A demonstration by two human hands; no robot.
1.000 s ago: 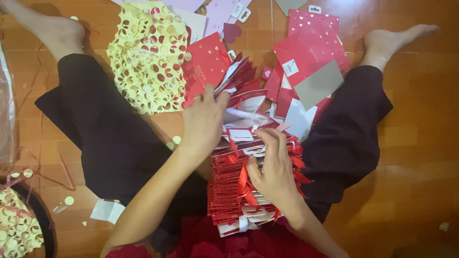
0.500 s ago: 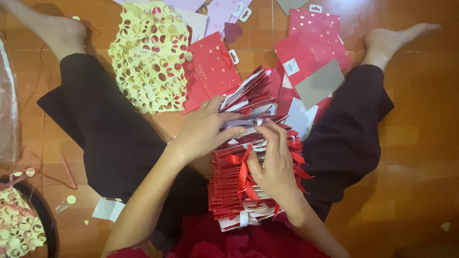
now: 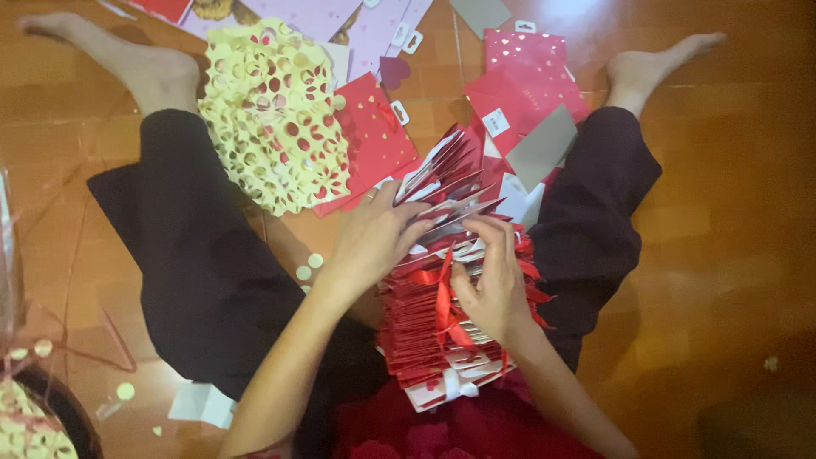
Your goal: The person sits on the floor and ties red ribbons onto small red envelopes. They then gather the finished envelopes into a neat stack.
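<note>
Between knees: card stack | both grips seemingly closed on its fanned top

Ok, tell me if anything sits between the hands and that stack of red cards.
Nothing visible does. The left hand and right hand both rest directly on the stack of red cards, fingers among its upper leaves, beside the red ribbon.

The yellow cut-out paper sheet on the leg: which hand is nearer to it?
Left. The left hand lies just right of the yellow cut-out paper sheet, fingers in the stack of red cards. The right hand rests farther right, on the stack's far side.
</note>
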